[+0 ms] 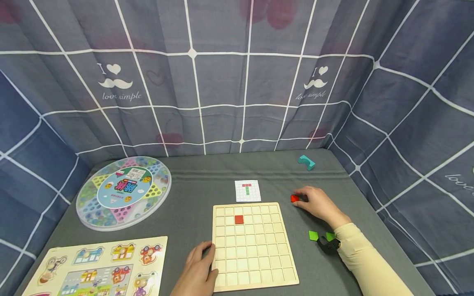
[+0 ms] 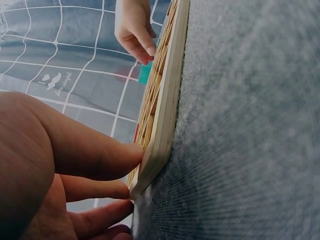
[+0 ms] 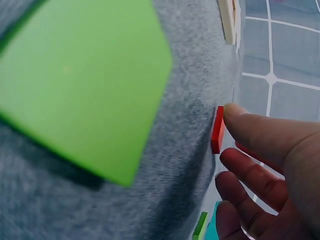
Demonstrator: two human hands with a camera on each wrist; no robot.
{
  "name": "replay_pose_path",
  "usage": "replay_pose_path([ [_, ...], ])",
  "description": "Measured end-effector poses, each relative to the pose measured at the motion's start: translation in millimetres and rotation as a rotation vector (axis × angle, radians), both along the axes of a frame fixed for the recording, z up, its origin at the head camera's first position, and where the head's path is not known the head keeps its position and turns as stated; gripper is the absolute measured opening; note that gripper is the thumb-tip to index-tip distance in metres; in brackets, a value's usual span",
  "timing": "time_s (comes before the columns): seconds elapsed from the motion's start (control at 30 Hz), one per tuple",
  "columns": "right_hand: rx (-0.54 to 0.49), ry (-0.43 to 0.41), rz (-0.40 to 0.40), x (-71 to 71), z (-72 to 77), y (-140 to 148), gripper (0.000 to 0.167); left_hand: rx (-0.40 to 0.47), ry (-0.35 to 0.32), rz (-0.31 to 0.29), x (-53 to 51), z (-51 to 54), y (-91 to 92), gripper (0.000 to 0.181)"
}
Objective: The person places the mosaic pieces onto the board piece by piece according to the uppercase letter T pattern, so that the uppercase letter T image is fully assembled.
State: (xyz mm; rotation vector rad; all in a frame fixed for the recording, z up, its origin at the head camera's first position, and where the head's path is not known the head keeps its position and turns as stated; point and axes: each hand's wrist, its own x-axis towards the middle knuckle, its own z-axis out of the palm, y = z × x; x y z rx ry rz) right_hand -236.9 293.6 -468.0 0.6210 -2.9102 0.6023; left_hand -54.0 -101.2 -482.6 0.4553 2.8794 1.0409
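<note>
A pale wooden grid board point(image 1: 255, 253) lies on the grey cloth, one red tile point(image 1: 239, 219) in its second row from the far edge. My left hand point(image 1: 198, 267) rests against the board's left edge; in the left wrist view the fingertips touch its wooden side point(image 2: 162, 120). To the right of the board, my right hand point(image 1: 314, 202) has thumb and index finger about another red tile point(image 1: 294, 198), the thumb touching it in the right wrist view. A red strip point(image 3: 257, 157) shows between these fingers; I cannot tell what it is. Green tiles point(image 1: 313, 235) lie near the right wrist.
A pattern card point(image 1: 248, 197) with a red and green T lies beyond the board. A teal arched block point(image 1: 306, 162) is at the back right. On the left are a round checkers game point(image 1: 124, 193) and a vehicle picture board point(image 1: 155, 246). Curtains point(image 1: 222, 82) surround the table.
</note>
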Motion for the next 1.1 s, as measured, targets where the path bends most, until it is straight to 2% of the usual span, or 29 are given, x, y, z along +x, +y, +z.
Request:
replay_pose_path([
  [0.17,0.021,0.003,0.001,-1.3,-3.1,0.7,0.029,0.001,-0.004,0.006,0.2,0.2,0.7,0.056],
  [0.43,0.025,-0.005,-0.004,-1.3,0.4,-0.8,0.023,0.007,-0.026,0.026,-1.5,1.7,2.3,0.056],
  [0.63,0.028,0.021,0.015,0.2,3.7,-3.9,0.023,0.004,-0.011,0.023,-1.0,0.7,2.7,0.057],
  [0.83,0.001,0.058,0.048,5.0,13.3,-18.1,0.024,0.006,-0.012,0.018,-0.9,0.3,2.1,0.057],
  [1.1,-0.045,0.028,0.108,14.1,24.2,-44.4,0.023,0.000,0.011,0.021,1.1,-0.7,2.2,0.057],
])
